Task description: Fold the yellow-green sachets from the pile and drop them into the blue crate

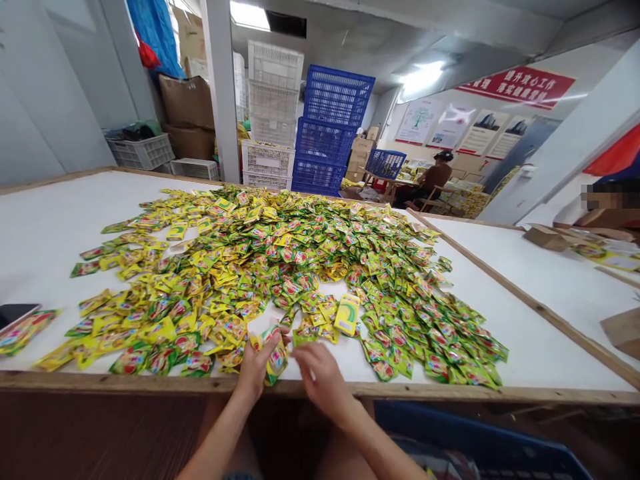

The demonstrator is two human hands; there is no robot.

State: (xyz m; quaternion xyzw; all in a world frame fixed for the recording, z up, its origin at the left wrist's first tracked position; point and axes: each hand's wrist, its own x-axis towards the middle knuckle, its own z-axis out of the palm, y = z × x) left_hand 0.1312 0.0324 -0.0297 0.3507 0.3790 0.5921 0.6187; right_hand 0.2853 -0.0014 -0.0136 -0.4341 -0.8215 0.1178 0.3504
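My left hand [254, 365] is closed around small green-and-yellow snack packets [276, 360] printed with red fruit, held above the table's front edge. To its right is my right hand [324, 377], fingers loosely curved toward the held packets and slightly apart from the thumb; nothing shows between them. A large heap of similar packets [300, 250] spreads over the white tabletop [45, 227]. Just beyond my right hand, a yellow-and-green card box [347, 315] lies on the packets.
A phone [17, 313] and a larger packet [27, 333] lie at the left. A wooden strip [500, 280] divides the table. Below right is a blue crate [480, 433]. Stacked blue crates [330, 127] and white crates [273, 100] stand behind. A person [435, 177] sits farther back; another is at right.
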